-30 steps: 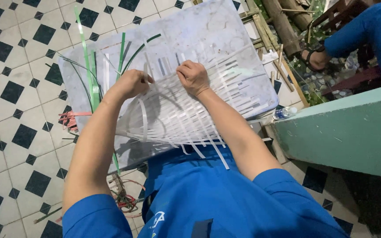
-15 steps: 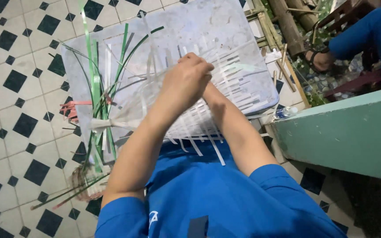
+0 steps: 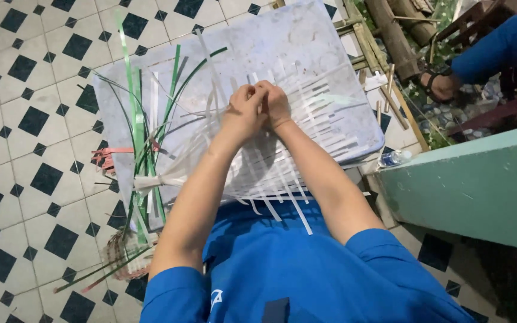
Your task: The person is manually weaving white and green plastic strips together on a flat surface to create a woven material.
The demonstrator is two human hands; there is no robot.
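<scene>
Looking down, we see the left hand (image 3: 242, 110) and the right hand (image 3: 277, 104) pressed together, fingers curled closed and pinching thin white strips of a flat woven mat (image 3: 297, 128). The mat lies on a pale, scratched plastic board (image 3: 282, 42), its loose ends hanging over blue-clothed knees. Glossy green strips (image 3: 142, 128) fan out at the left, above black-and-white floor tiles (image 3: 31, 149).
</scene>
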